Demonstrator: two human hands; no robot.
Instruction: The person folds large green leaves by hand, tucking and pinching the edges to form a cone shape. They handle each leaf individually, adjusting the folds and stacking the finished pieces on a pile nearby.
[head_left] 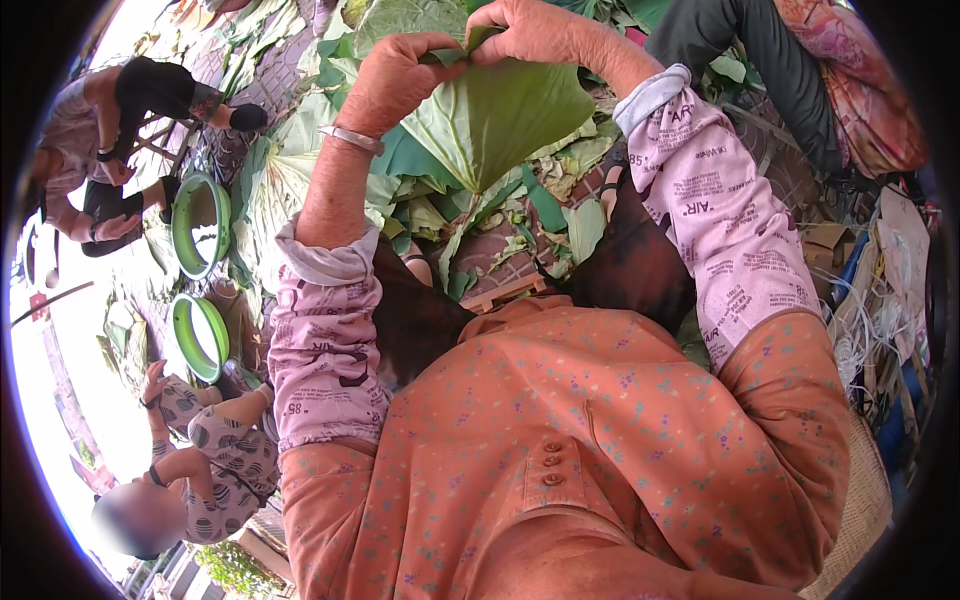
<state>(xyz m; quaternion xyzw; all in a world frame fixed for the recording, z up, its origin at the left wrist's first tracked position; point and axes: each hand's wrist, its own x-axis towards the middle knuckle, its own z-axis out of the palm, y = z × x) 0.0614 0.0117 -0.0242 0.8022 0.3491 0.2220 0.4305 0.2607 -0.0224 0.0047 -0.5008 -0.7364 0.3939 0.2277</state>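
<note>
A large green lotus leaf (500, 120) hangs from my two raised hands, its pale, veined side showing and its tip pointing down toward my lap. My left hand (405, 72) pinches the upper edge, thumb and fingers closed on it. Close beside it, my right hand (525, 30) grips the same edge, where a small piece of leaf is folded up between the hands. Part of the fingertips is hidden by the leaf. Under and behind it, more lotus leaves (410, 22) lie spread about, some green, some yellowed.
Two green round tubs (201, 226) (200, 338) stand at the left. Seated people are at the far left (75, 150) and lower left (235, 440). Another person's dark-trousered leg (765, 70) is at the upper right. White plastic strings (870, 345) and cardboard (828, 245) lie at the right.
</note>
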